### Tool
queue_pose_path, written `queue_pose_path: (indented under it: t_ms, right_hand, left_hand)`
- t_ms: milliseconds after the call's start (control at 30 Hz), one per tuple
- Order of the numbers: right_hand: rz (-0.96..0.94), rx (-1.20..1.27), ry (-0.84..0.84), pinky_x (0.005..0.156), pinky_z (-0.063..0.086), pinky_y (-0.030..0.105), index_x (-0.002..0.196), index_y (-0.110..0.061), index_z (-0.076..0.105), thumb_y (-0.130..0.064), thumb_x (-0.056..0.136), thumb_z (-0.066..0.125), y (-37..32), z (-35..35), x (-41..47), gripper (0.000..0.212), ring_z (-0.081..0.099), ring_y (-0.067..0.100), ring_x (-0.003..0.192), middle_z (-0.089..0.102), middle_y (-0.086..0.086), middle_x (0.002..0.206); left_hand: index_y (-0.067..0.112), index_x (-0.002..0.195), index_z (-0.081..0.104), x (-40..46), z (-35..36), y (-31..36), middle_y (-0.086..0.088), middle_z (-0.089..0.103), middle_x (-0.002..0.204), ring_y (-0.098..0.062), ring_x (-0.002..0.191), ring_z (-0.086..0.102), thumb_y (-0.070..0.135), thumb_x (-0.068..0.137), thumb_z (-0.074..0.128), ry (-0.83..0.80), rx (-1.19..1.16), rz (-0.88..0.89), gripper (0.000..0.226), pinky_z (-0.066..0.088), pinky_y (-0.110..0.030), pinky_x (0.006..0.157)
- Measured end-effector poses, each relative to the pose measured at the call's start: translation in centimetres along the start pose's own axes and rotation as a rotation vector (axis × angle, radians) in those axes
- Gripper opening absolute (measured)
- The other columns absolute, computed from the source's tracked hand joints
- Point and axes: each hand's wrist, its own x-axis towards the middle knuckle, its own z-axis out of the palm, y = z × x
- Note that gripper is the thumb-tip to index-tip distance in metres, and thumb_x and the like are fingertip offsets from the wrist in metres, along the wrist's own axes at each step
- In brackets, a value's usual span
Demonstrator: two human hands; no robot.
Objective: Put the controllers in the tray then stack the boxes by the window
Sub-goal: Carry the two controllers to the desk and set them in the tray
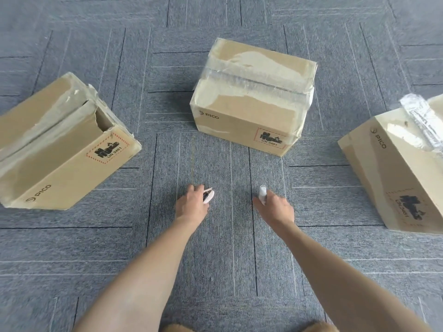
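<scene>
Head view: three boxes and two small controllers on a grey carpet-tile floor [227,248]; no tray or window in sight.
Left box [60,144]: worn cardboard near the floor's left edge, top flaps gaping and torn; likely light, best gripped under its side walls.
Middle box [251,99]: taped shut with crinkled clear tape; stiff, boxy, probably slippery along the tape.
Right box [402,168]: at the right edge, tilted in view, loose tape on top.
Left hand [191,204]: closed around a pale controller [208,196], low over the carpet.
Right hand [275,207]: wrapped on a white controller [263,194]; smooth hard plastic, light, likely prone to slipping.
</scene>
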Motion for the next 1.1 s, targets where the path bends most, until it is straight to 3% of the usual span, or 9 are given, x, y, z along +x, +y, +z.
queue_pose_path:
  t_ms: [200, 367, 467, 533, 667, 833, 933, 1033, 1100]
  right_hand:
    - [-0.029, -0.002, -0.002, 0.049, 0.045, 0.023, 0.085, -0.025, 0.050, -0.063, 0.095, 0.042, -1.5, -3.1, -1.5, 0.041, 0.054, 0.009, 0.052, 0.058, -0.007, 0.063]
    - [-0.002, 0.024, -0.019, 0.046, 0.047, 0.025, 0.070, -0.020, 0.048, -0.064, 0.095, 0.041, -3.0, -9.3, -3.6, 0.052, 0.050, 0.010, 0.047, 0.054, -0.005, 0.058]
    - [0.022, 0.054, -0.009, 0.048, 0.049, 0.025, 0.074, -0.016, 0.054, -0.065, 0.095, 0.040, -4.1, -14.7, -6.0, 0.055, 0.054, 0.013, 0.048, 0.056, -0.003, 0.057]
    - [0.025, 0.080, -0.009, 0.049, 0.052, 0.026, 0.076, -0.015, 0.058, -0.066, 0.094, 0.039, -4.8, -18.9, -8.2, 0.058, 0.055, 0.015, 0.049, 0.057, -0.002, 0.058]
    - [0.049, 0.115, -0.001, 0.054, 0.050, 0.027, 0.071, -0.015, 0.059, -0.069, 0.091, 0.043, -6.0, -28.3, -14.1, 0.060, 0.061, 0.019, 0.056, 0.061, -0.001, 0.061]
    - [0.127, 0.173, 0.062, 0.055, 0.045, 0.029, 0.075, -0.015, 0.063, -0.071, 0.088, 0.046, -6.5, -42.1, -22.5, 0.060, 0.061, 0.022, 0.061, 0.062, 0.001, 0.064]
    - [0.168, 0.255, 0.124, 0.059, 0.052, 0.034, 0.069, -0.019, 0.055, -0.072, 0.087, 0.045, -6.2, -50.9, -28.0, 0.057, 0.064, 0.029, 0.067, 0.062, 0.002, 0.065]
    - [0.214, 0.278, 0.198, 0.057, 0.043, 0.031, 0.066, -0.016, 0.055, -0.061, 0.092, 0.049, -5.6, -59.7, -33.8, 0.053, 0.056, 0.027, 0.064, 0.051, -0.002, 0.058]
    - [0.250, 0.305, 0.287, 0.060, 0.046, 0.034, 0.065, -0.012, 0.055, -0.053, 0.093, 0.050, -5.0, -65.1, -37.4, 0.050, 0.059, 0.031, 0.068, 0.053, 0.002, 0.061]
  left_hand:
    - [0.012, 0.124, 0.050, -0.9, -2.5, 1.4, -0.006, 0.065, 0.108, -0.016, 0.075, 0.061, 0.015, 0.086, 0.070, -0.064, -0.037, 0.029, 0.043, 0.052, -0.022, 0.058]
    - [0.013, 0.122, 0.051, -2.6, -7.2, 3.8, -0.004, 0.063, 0.102, -0.015, 0.073, 0.061, 0.013, 0.086, 0.070, -0.119, -0.084, 0.052, 0.040, 0.046, -0.021, 0.051]
    - [0.013, 0.118, 0.055, -5.0, -11.6, 5.8, -0.003, 0.062, 0.098, -0.017, 0.076, 0.062, 0.014, 0.086, 0.070, -0.119, -0.099, 0.071, 0.035, 0.054, -0.027, 0.060]
    - [0.013, 0.114, 0.057, -7.4, -15.2, 7.6, -0.003, 0.062, 0.097, -0.018, 0.078, 0.062, 0.013, 0.085, 0.071, -0.122, -0.108, 0.092, 0.032, 0.057, -0.031, 0.066]
    - [0.015, 0.110, 0.058, -13.0, -23.6, 11.7, -0.001, 0.064, 0.093, -0.017, 0.075, 0.060, 0.016, 0.084, 0.071, -0.127, -0.096, 0.144, 0.029, 0.040, -0.022, 0.052]
    - [0.017, 0.111, 0.060, -20.9, -36.4, 18.0, -0.001, 0.067, 0.092, -0.017, 0.075, 0.062, 0.016, 0.083, 0.071, -0.132, -0.068, 0.218, 0.029, 0.054, -0.032, 0.061]
    - [0.019, 0.118, 0.057, -25.7, -44.5, 22.6, -0.004, 0.069, 0.099, -0.021, 0.078, 0.060, 0.019, 0.084, 0.069, -0.134, -0.066, 0.293, 0.036, 0.045, -0.029, 0.061]
    - [0.017, 0.113, 0.053, -30.3, -52.3, 27.7, -0.008, 0.068, 0.102, -0.030, 0.089, 0.065, 0.024, 0.082, 0.070, -0.119, -0.049, 0.379, 0.036, 0.049, -0.032, 0.067]
    - [0.017, 0.110, 0.053, -33.4, -56.9, 31.0, -0.009, 0.068, 0.102, -0.031, 0.092, 0.064, 0.026, 0.081, 0.069, -0.111, -0.043, 0.444, 0.034, 0.050, -0.034, 0.070]
